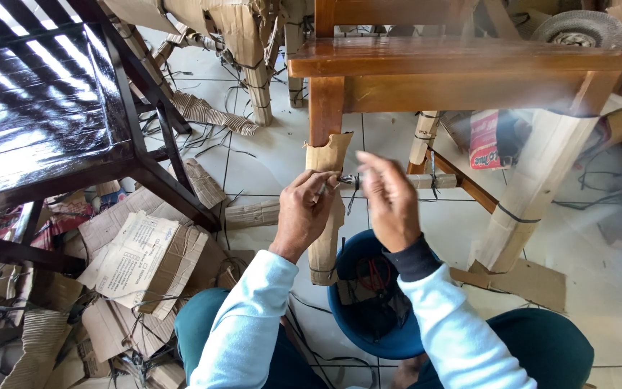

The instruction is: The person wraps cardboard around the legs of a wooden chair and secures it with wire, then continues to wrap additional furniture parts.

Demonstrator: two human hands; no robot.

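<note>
Fingers [323, 186] of both hands at cardboard-wrapped chair leg [325, 238], red package [485, 140] beyond.

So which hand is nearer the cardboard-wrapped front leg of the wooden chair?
Left. The left hand is right against the cardboard-wrapped leg, fingers pinching at its edge. The right hand is off to the leg's right, by the wrapped crossbar.

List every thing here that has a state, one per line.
Left hand: closed, pinching a small metal tool.
Right hand: fingers loosely bent, blurred, by the strap.
Chair leg: cardboard wrap torn open at top.
Far leg wrap: intact, strapped.
Blue bowl: upright, holding scraps.
Black chair: unwrapped.
</note>
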